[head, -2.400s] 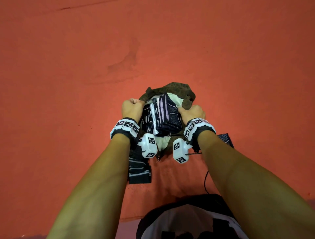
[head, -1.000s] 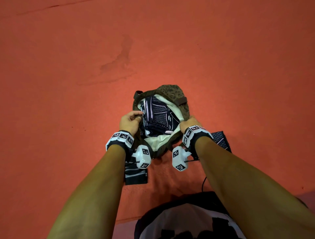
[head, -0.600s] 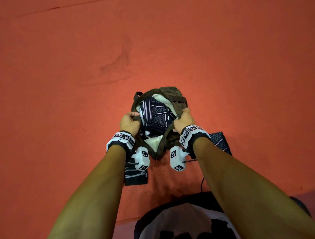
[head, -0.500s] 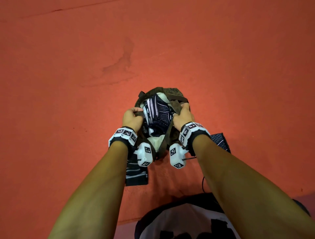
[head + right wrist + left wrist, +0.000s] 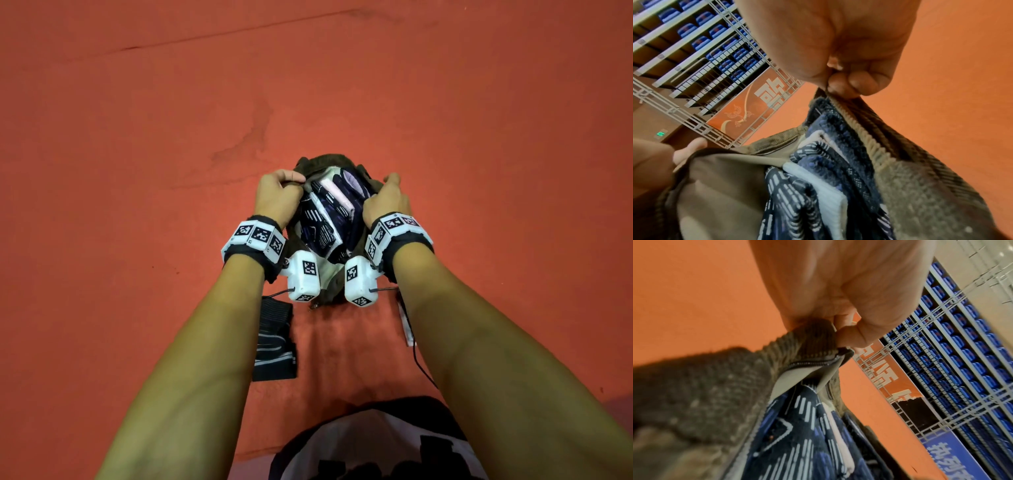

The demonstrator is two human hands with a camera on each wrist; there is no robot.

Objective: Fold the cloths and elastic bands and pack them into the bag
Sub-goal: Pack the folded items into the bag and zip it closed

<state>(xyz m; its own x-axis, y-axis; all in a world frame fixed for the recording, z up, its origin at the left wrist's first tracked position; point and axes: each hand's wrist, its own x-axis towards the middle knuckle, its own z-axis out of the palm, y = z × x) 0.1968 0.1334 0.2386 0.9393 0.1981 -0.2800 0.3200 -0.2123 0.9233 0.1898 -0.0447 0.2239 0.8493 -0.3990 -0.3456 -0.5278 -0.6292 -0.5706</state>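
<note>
While left hand (image 5: 277,198) and right hand (image 5: 387,202) pinch bag (image 5: 325,162) rim, cloths (image 5: 329,216) half-hidden

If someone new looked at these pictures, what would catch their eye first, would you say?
Most striking is the brown bag at centre on the orange floor, stuffed with dark patterned cloths. The left hand and right hand each grip one side of its rim. A folded striped band lies on the floor beside the left forearm.

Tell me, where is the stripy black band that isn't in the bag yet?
In the head view the striped elastic band lies folded on the orange floor, just under the left forearm, nearer the person than the brown bag.
</note>
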